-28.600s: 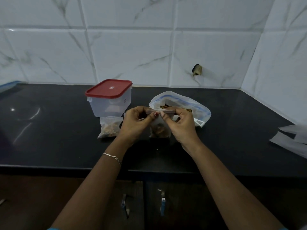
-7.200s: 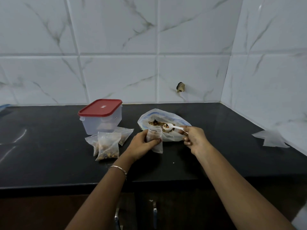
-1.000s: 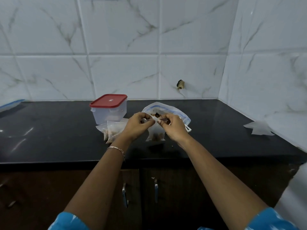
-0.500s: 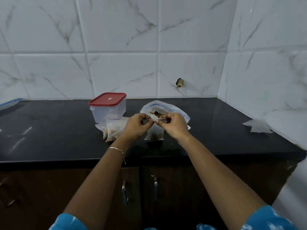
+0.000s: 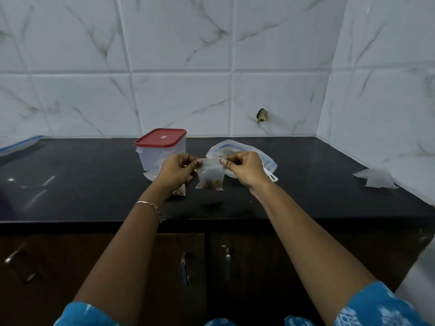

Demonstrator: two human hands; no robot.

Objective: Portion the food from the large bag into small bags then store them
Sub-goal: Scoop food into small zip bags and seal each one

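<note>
Sealing a small bag (image 5: 210, 178) just right of the red-lidded container (image 5: 162, 149) and a little in front of it. Left grip (image 5: 177, 171) clenched on the left end of the zip strip (image 5: 211, 162) in a thumb-and-forefinger pinch. Right grip (image 5: 244, 169) pinching the right end the same way, with the strip pulled taut and level between. Hangs limp below that strip, a clump of brown food (image 5: 211, 184) lying in the bottom. Cannot tell whether the lower edge touches the black worktop (image 5: 94, 180).

Judged to be the closing step for one portion. To do it well: keep the strip stretched flat, line up its two tracks, press out spare air, then run pinched fingertips from one end to the other. Check that no crumb sits in the zip. Go gently, since film this thin probably crumples under a hard tug.

Thin, clear, soft plastic, roughly square, creased near the top. Right of the container and behind the right grip: the large bag (image 5: 268, 161), clear with a blue-edged zip, slumped open, with a white spoon handle (image 5: 271, 177) poking out at its near side. Tucked against the container's front, partly hidden by the left grip: filled small bags (image 5: 150, 175). The container a frosted, round-cornered box under a glossy red lid, shut. Far right of the container, by the wall tiles (image 5: 376, 90): a heap of translucent plastic (image 5: 376, 181), perhaps empty bags. Worktop polished, dark, mirror-like.
</note>
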